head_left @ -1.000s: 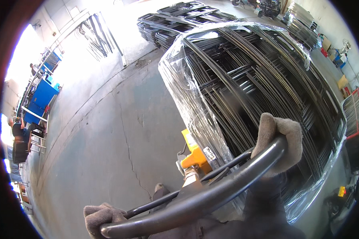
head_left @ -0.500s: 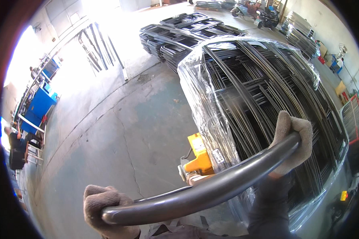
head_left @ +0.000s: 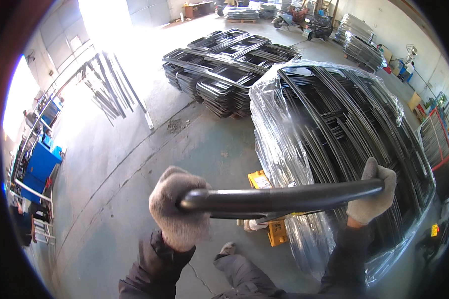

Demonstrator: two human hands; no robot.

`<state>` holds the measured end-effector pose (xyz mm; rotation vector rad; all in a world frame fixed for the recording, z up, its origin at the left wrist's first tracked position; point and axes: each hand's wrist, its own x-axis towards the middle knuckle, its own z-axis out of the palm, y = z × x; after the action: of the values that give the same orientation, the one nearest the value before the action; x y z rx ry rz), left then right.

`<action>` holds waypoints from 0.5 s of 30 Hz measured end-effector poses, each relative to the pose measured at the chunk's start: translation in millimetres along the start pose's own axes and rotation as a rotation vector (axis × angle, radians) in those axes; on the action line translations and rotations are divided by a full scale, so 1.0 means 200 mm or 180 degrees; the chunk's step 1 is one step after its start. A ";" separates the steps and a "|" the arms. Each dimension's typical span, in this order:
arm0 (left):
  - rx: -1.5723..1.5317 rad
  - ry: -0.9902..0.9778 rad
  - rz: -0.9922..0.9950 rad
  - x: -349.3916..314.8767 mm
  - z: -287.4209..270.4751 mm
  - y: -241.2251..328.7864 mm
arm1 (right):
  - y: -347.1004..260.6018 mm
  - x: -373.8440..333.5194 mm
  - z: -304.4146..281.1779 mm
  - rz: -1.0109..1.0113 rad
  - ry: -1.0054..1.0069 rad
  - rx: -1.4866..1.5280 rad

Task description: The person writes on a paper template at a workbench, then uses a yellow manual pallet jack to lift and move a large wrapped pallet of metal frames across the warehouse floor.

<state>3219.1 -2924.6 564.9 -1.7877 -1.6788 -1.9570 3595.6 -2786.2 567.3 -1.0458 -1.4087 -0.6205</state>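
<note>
Both my hands wear grey knitted gloves and grip a black tubular metal frame [head_left: 279, 198], held up in front of me nearly level and seen edge-on. My left hand [head_left: 178, 207] is closed round its left end. At the right end, my right hand [head_left: 373, 192] wraps the tube, thumb upward. Beneath and beyond the right hand stands a large stack of black metal frames [head_left: 329, 129], wrapped round its sides in clear plastic film [head_left: 279, 119]. Against the stack's near left side is a yellow piece of equipment [head_left: 278, 233], partly hidden by the held frame.
Farther off, another stack of black frames [head_left: 219, 65] lies unwrapped on the floor. Several metal bars [head_left: 114, 84] stand at the left, near blue cabinets [head_left: 41, 162]. Scooters [head_left: 304, 22] and wrapped bundles [head_left: 356, 37] are at the back right. My foot [head_left: 228, 248] is on the concrete floor.
My left hand has risen and moved right with its end of the frame, bringing the frame from slanted to nearly level. The view has shifted, and my leg and foot now show.
</note>
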 end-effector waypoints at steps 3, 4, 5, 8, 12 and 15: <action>-0.0208 -0.0048 0.0133 0.25 0.23 -0.26 | 0.00 0.03 0.17 0.0317 0.0036 -0.0190; -0.0274 -0.0127 0.0141 0.30 0.22 -0.32 | -0.03 0.02 0.18 0.0374 0.0004 -0.0400; -0.0347 -0.0165 0.0168 0.37 0.21 -0.36 | -0.06 0.01 0.20 0.0309 0.0070 -0.0578; -0.0530 -0.0436 0.0179 0.53 0.29 -0.53 | -0.12 -0.01 0.30 0.0265 0.0048 -0.0835; -0.0534 -0.0455 0.0305 0.75 0.47 -0.76 | -0.13 -0.05 0.49 0.0636 0.0179 -0.0604; -0.0588 -0.0509 0.0451 0.87 0.58 -0.92 | -0.10 -0.05 0.66 0.0339 0.0297 -0.0743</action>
<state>3127.8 -2661.6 540.6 -2.1142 -1.4023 -2.0149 3514.1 -2683.5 542.9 -1.2512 -1.2113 -0.7586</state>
